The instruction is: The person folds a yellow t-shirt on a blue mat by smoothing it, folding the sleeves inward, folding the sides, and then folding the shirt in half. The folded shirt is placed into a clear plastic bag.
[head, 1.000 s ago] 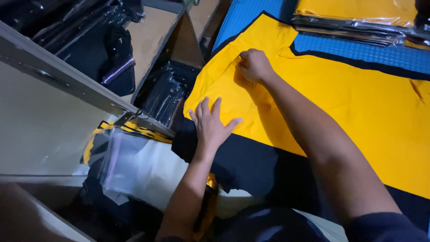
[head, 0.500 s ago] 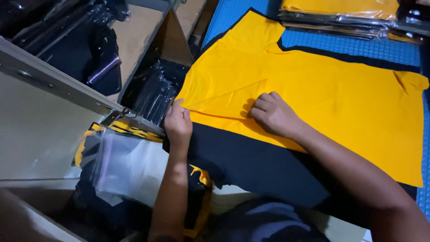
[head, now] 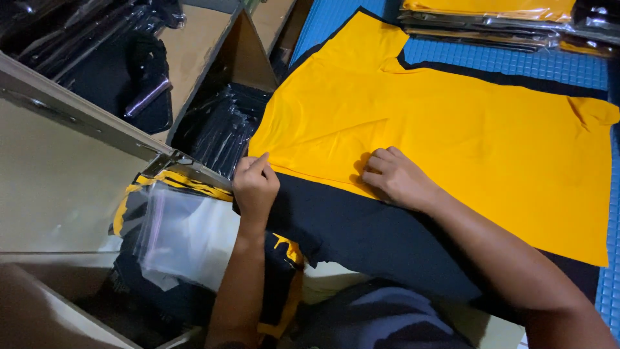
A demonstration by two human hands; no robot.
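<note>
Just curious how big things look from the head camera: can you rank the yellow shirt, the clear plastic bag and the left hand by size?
1. Yellow shirt, by far the largest.
2. Clear plastic bag.
3. Left hand, smallest, though the bag sits lower, so their gap is unsure.

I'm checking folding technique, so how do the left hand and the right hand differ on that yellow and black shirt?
The left hand pinches the yellow shirt at its near-left edge with fingers curled; the right hand lies on top of the shirt, further in, knuckles up. The left hand sits at the table's edge, the right well over the fabric. Both touch the same shirt.
</note>
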